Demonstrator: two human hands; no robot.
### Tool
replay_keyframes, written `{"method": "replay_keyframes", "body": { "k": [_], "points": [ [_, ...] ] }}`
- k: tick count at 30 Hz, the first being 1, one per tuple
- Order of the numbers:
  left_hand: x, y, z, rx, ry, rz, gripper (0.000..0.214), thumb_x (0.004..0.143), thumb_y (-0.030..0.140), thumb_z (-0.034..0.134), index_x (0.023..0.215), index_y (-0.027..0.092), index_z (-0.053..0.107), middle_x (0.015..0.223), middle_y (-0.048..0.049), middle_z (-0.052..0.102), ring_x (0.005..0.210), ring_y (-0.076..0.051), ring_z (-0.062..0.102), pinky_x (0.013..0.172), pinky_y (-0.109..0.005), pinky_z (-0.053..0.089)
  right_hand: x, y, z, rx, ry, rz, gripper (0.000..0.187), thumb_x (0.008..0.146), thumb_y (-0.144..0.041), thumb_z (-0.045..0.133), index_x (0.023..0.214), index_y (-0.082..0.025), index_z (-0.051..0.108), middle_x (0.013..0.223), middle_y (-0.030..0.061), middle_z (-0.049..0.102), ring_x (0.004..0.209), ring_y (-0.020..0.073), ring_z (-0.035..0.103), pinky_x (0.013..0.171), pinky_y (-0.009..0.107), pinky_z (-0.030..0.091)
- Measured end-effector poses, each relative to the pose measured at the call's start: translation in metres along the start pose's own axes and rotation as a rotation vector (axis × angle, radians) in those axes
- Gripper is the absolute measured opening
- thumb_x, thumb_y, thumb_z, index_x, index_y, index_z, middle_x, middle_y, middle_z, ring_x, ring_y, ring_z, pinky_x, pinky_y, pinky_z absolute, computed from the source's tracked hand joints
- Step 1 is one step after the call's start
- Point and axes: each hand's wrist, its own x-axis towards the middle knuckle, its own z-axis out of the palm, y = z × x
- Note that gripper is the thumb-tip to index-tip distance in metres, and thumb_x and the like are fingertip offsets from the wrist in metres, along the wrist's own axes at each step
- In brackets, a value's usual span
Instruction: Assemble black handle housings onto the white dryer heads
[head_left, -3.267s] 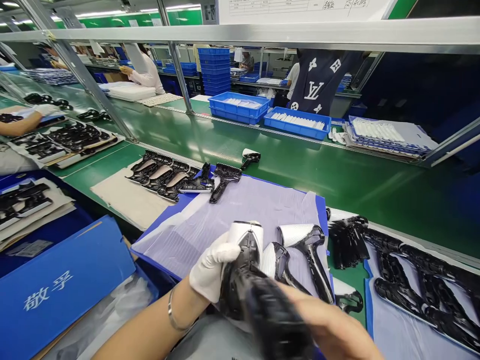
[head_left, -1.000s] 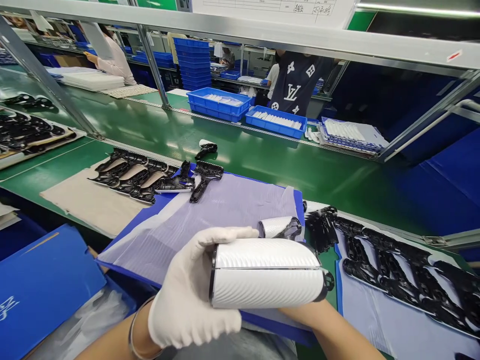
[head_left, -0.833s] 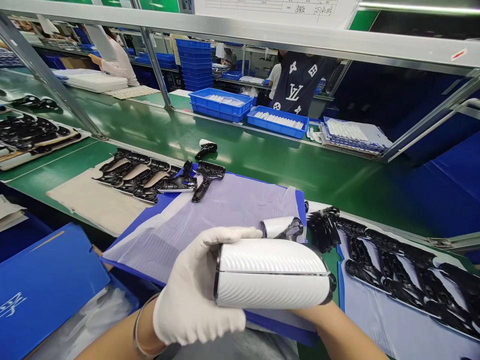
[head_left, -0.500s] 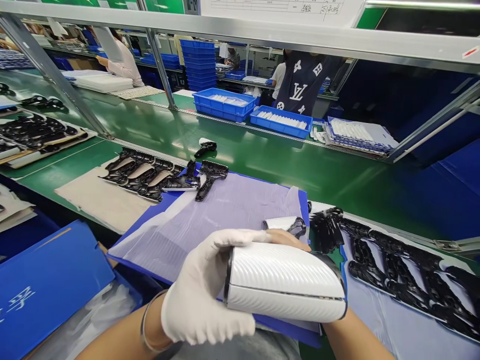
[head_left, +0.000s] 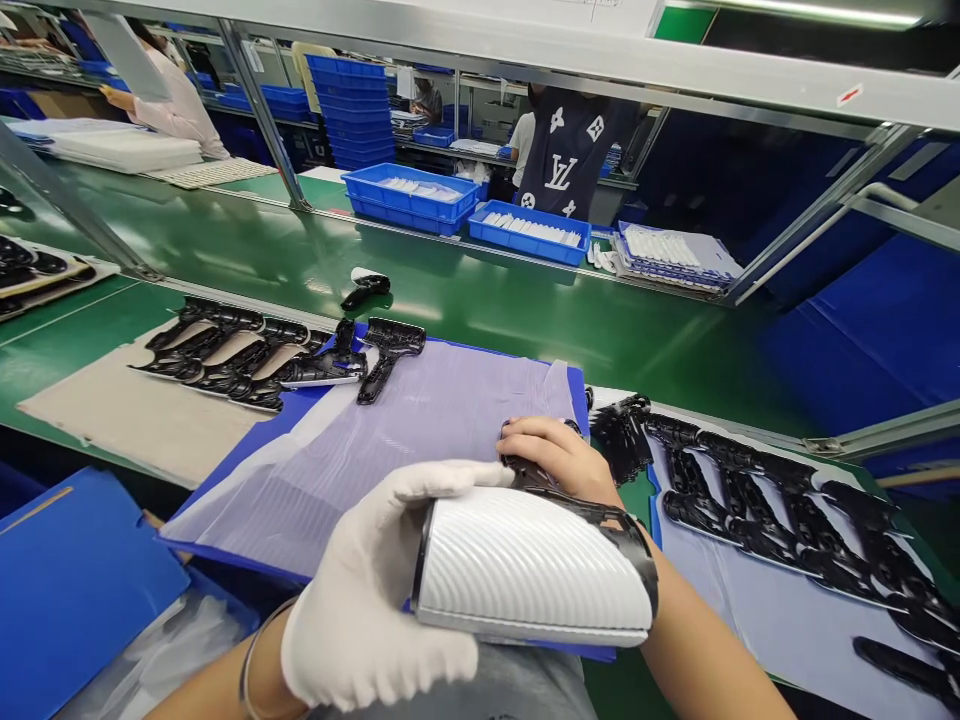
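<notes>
My left hand [head_left: 367, 600], in a white glove, grips a white ribbed housing with a black rim [head_left: 529, 570], held low in front of me. My bare right hand [head_left: 559, 460] reaches past it and closes over a dark part on the purple sheet [head_left: 420, 420]; the hand covers most of that part. Just right of this hand lies a heap of black shells [head_left: 622, 435].
Rows of black shells lie on a sheet at the right [head_left: 787, 520] and on a beige mat at the left [head_left: 225, 350]. One white-and-black unit [head_left: 365, 287] rests on the green belt. Blue trays [head_left: 409, 197] and other people stand beyond. A blue folder [head_left: 75, 570] lies at lower left.
My right hand came out from under the white housing and reached forward onto the part on the purple sheet. The housing tilted and sank lower. The view shifted right.
</notes>
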Motion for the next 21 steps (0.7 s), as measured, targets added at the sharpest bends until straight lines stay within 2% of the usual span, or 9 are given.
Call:
{"method": "replay_keyframes", "body": {
  "k": [2, 4, 8, 13, 17, 19, 21],
  "points": [
    [0.0, -0.001, -0.001, 0.029, -0.02, 0.008, 0.071, 0.054, 0.016, 0.096, 0.117, 0.03, 0.067, 0.126, -0.0071, 0.072, 0.118, -0.029, 0.066, 0.102, -0.036, 0.052, 0.002, 0.004, 0.003, -0.034, 0.08, -0.05, 0.022, 0.101, -0.019, 0.048, 0.107, -0.023, 0.069, 0.104, 0.0076, 0.071, 0.106, 0.0192, 0.068, 0.091, 0.031, 0.056],
    [0.0, -0.002, -0.002, 0.03, -0.03, 0.015, 0.071, 0.053, 0.021, 0.097, 0.117, 0.028, 0.067, 0.126, -0.01, 0.071, 0.118, -0.031, 0.066, 0.102, -0.04, 0.052, 0.004, 0.007, 0.004, -0.068, 0.155, -0.126, 0.022, 0.1, -0.018, 0.048, 0.104, -0.023, 0.07, 0.101, 0.0074, 0.072, 0.104, 0.0196, 0.069, 0.09, 0.031, 0.057],
    [0.0, -0.002, -0.005, 0.032, -0.037, 0.011, 0.073, 0.049, 0.028, 0.098, 0.115, 0.026, 0.069, 0.124, -0.013, 0.072, 0.117, -0.034, 0.066, 0.103, -0.047, 0.051, 0.01, 0.008, -0.001, -0.126, 0.15, -0.137, 0.024, 0.096, -0.009, 0.053, 0.104, -0.023, 0.07, 0.103, 0.0077, 0.072, 0.106, 0.0214, 0.069, 0.093, 0.035, 0.057],
    [0.001, -0.003, -0.007, 0.04, -0.057, -0.019, 0.079, 0.046, 0.026, 0.099, 0.118, 0.028, 0.069, 0.127, -0.0108, 0.071, 0.118, -0.032, 0.065, 0.104, -0.04, 0.051, 0.014, 0.008, -0.006, -0.158, 0.272, -0.206, 0.023, 0.093, -0.012, 0.061, 0.109, -0.026, 0.069, 0.107, 0.0078, 0.069, 0.11, 0.0262, 0.067, 0.094, 0.043, 0.057],
    [0.004, -0.006, -0.01, -0.002, -0.074, -0.032, 0.079, 0.045, 0.02, 0.099, 0.118, 0.028, 0.07, 0.128, -0.0088, 0.07, 0.12, -0.032, 0.064, 0.105, -0.041, 0.051, 0.017, 0.002, -0.014, -0.252, 0.397, -0.226, 0.031, 0.096, -0.009, 0.053, 0.113, -0.029, 0.069, 0.111, 0.0082, 0.067, 0.117, 0.0308, 0.063, 0.098, 0.053, 0.056],
    [0.006, -0.009, -0.012, -0.005, -0.099, -0.042, 0.077, 0.048, 0.018, 0.098, 0.119, 0.028, 0.069, 0.129, -0.0083, 0.069, 0.123, -0.033, 0.062, 0.108, -0.044, 0.048, 0.016, -0.004, -0.021, -0.346, 0.481, -0.314, 0.03, 0.093, -0.006, 0.058, 0.108, -0.029, 0.071, 0.111, 0.0068, 0.065, 0.118, 0.0296, 0.061, 0.105, 0.051, 0.054],
    [0.007, -0.01, -0.013, -0.005, -0.122, -0.069, 0.076, 0.052, 0.019, 0.096, 0.121, 0.027, 0.068, 0.129, -0.0086, 0.069, 0.123, -0.033, 0.062, 0.109, -0.044, 0.046, 0.012, -0.01, -0.028, -0.494, 0.57, -0.443, 0.034, 0.082, 0.0, 0.072, 0.097, -0.03, 0.073, 0.11, 0.0031, 0.062, 0.122, 0.026, 0.057, 0.116, 0.043, 0.047]
  ]
}}
